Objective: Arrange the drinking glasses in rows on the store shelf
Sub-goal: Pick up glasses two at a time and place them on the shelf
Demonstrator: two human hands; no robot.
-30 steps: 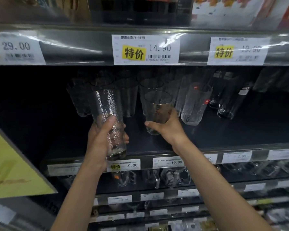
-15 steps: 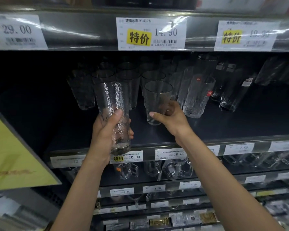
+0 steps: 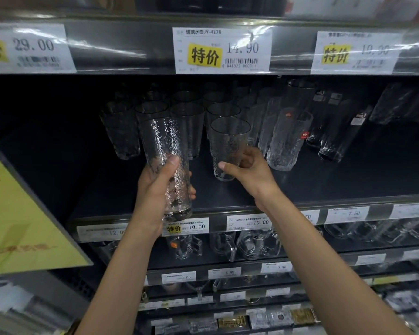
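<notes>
2 hands each hold 1 glass. The left hand (image 3: 160,189) curls fingers and thumb around the lower half of the tall textured glass (image 3: 166,146), upright at the shelf (image 3: 324,180) front edge. The right hand (image 3: 249,175) grips the shorter glass (image 3: 229,146) near its base, upright just ahead of the standing rows (image 3: 188,117). 3 price labels (image 3: 221,50) line the upper rail.

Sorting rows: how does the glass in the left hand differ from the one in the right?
The left-hand glass is taller and slimmer; the right-hand glass is shorter and wider. The left-hand glass is at the front edge of the shelf; the right-hand glass is farther back, heading a row. Both are clear and textured.
</notes>
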